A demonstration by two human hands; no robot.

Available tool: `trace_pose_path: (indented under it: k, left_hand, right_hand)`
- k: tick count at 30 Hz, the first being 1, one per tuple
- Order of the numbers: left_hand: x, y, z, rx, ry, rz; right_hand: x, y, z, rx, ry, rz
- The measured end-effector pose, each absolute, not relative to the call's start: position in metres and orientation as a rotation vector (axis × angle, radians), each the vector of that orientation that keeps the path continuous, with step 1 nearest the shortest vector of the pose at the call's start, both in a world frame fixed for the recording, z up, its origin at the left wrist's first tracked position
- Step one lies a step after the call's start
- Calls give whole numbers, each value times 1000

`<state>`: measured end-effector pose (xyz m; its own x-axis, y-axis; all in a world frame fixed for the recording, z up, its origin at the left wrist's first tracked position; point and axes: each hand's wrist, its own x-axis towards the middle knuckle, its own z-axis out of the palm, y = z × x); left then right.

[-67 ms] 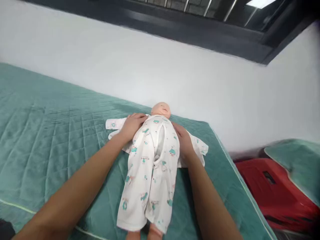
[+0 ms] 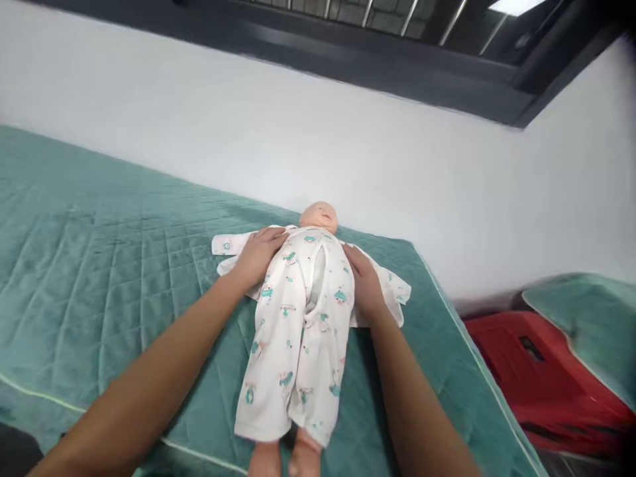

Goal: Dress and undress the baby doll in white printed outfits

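Fingers nearly straight, grip I can't tell, my left hand sits at eleven o'clock of the white, green-patterned cloth trousers. The pink plastic doll lies in them, head at twelve. My right hand, at two, looks alike. Lopsided tugs might twist the trousers.

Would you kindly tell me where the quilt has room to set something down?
The quilt is bare left of the left forearm, up to the wall, and more narrowly between right forearm and right edge. Crowded: around the doll, left hand and right hand on its clothes.
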<state>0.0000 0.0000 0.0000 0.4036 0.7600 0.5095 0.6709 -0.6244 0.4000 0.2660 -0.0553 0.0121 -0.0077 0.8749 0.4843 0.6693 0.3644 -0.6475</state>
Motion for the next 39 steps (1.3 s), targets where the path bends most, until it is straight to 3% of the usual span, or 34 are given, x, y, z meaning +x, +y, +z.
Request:
trace_pose_path:
  k: [7, 14, 25, 33, 39]
  left_hand:
    - [-32, -142, -16, 2253, 1390, 1156]
    - [-35, -262, -12, 2039, 1272, 1023]
    - [-22, -273, -12, 2114, 1316, 1026]
    - [-30, -293, 8, 1777, 1268, 1058]
    - [-38, -298, 6, 1766, 1325, 1105]
  right_hand:
    - [235, -170, 9, -1356, -1621, 252]
    - [177, -271, 42, -1374, -2113, 333]
    - [140, -304, 59, -1789, -2242, 45]
    - [131, -297, 30, -1725, -2170, -71]
    - [140, -310, 40, -1558, -2143, -61]
